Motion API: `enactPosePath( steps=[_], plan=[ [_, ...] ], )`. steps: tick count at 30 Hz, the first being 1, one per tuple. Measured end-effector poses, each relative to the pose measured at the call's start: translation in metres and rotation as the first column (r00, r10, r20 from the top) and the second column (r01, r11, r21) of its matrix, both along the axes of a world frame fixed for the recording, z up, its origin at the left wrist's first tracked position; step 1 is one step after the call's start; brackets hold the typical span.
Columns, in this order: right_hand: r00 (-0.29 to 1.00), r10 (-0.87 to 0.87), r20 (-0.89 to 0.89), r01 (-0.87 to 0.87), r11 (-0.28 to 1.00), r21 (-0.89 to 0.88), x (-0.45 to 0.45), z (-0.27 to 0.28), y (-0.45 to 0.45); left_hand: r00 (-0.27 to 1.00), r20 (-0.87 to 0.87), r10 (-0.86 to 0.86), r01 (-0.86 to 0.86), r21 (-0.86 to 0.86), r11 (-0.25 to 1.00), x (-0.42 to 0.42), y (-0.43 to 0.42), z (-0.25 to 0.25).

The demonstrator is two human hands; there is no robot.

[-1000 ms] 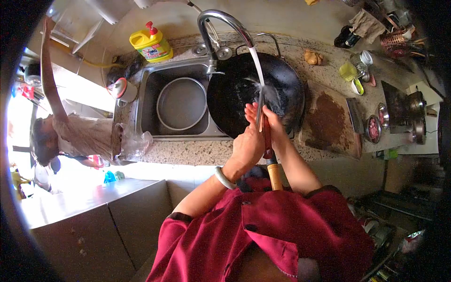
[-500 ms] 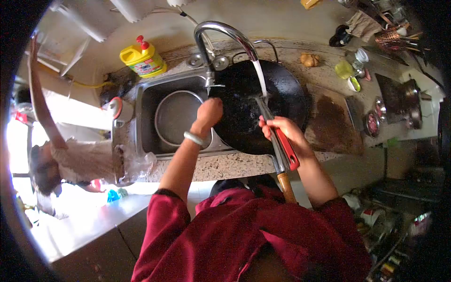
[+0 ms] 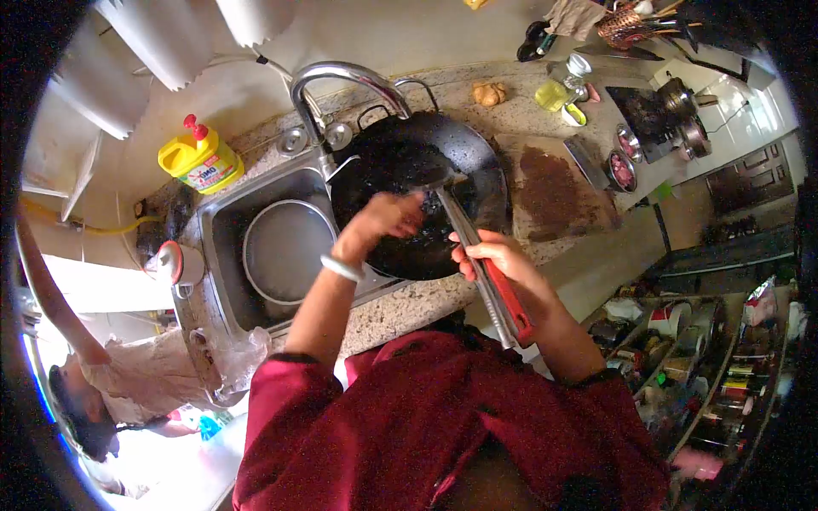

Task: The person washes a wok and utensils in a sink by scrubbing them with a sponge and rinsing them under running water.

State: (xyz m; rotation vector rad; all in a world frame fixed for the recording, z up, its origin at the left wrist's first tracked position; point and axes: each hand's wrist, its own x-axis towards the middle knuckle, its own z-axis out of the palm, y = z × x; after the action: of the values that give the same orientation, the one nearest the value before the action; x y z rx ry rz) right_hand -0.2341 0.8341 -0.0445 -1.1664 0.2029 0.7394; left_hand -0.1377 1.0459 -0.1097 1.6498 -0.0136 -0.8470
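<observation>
A large black wok point(image 3: 481, 162) rests over the right side of the sink, its inside wet. My right hand point(image 3: 498, 260) is closed around two long handles: a metal one point(image 3: 464, 223) and a red one point(image 3: 509, 298). Their working end, which looks like a spatula, lies in the wok, its exact shape unclear. Above the wok, my left hand point(image 3: 388, 217) is near that end, its fingers smeared by motion. The chrome faucet point(image 3: 354, 70) arches over the wok with no water stream showing.
A metal basin point(image 3: 290, 255) sits in the sink point(image 3: 223, 226). Behind stands a yellow bottle point(image 3: 200, 162) with a red cap. To the right are a stained cutting board point(image 3: 554, 192), a cleaver point(image 3: 586, 162) and a bowl of meat point(image 3: 622, 170). Another person point(image 3: 136, 375) is at the left.
My left hand has left the faucet lever and moved over the wok. The water stream has stopped. My right hand still grips the utensils, and the view has shifted to the right.
</observation>
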Motion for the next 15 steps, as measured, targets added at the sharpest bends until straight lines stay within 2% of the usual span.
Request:
enactPosePath(
  steps=[1, 2, 4, 5, 6, 8, 9, 10, 12, 13, 14, 15],
  plan=[
    [0.998, 0.031, 0.050, -0.030, 0.999, -0.015, 0.001, -0.005, 0.000, 0.989, -0.140, 0.048, -0.080, -0.230, 0.970, -0.023, -0.021, -0.002],
    [0.997, -0.008, 0.074, 0.009, 1.000, -0.015, 0.001, -0.011, 0.004, 0.956, -0.286, 0.062, -0.187, -0.434, 0.881, -0.039, -0.041, -0.005],
    [0.988, 0.082, 0.131, -0.074, 0.995, -0.060, 0.003, -0.020, 0.006, 0.965, -0.237, 0.116, -0.226, -0.518, 0.825, -0.050, -0.064, 0.001],
    [0.982, 0.086, 0.169, -0.082, 0.996, -0.032, 0.006, -0.033, 0.007, 0.956, -0.282, 0.079, -0.233, -0.569, 0.789, -0.047, -0.065, 0.005],
    [0.981, 0.080, 0.179, -0.062, 0.993, -0.102, 0.006, -0.033, 0.010, 0.945, -0.325, 0.036, -0.240, -0.615, 0.751, -0.044, -0.067, 0.010],
    [0.922, 0.105, 0.373, 0.002, 0.962, -0.275, 0.006, -0.028, 0.015, 0.890, -0.330, 0.315, -0.452, -0.544, 0.707, -0.038, -0.085, 0.009],
    [0.711, 0.310, 0.631, 0.160, 0.802, -0.575, 0.010, -0.038, 0.010, 0.936, -0.232, 0.264, -0.350, -0.545, 0.762, -0.034, -0.078, 0.009],
    [0.816, 0.366, 0.448, 0.009, 0.766, -0.642, 0.011, -0.039, 0.000, 0.937, -0.220, 0.270, -0.345, -0.474, 0.811, -0.029, -0.076, 0.008],
    [0.846, 0.312, 0.432, 0.076, 0.732, -0.677, 0.012, -0.038, -0.013, 0.978, 0.000, 0.211, -0.200, -0.318, 0.927, -0.026, -0.068, 0.015],
    [0.765, 0.284, 0.578, 0.227, 0.721, -0.655, 0.015, -0.048, -0.021, 0.984, 0.032, 0.177, -0.161, -0.289, 0.944, -0.023, -0.064, 0.006],
    [0.786, 0.286, 0.548, 0.201, 0.720, -0.664, 0.018, -0.044, -0.029, 0.952, -0.039, 0.302, -0.297, -0.336, 0.894, -0.028, -0.069, 0.002],
    [0.769, 0.279, 0.575, 0.208, 0.741, -0.639, 0.023, -0.037, -0.034, 0.954, 0.014, 0.299, -0.284, -0.280, 0.917, -0.035, -0.071, 0.012]
  ],
)
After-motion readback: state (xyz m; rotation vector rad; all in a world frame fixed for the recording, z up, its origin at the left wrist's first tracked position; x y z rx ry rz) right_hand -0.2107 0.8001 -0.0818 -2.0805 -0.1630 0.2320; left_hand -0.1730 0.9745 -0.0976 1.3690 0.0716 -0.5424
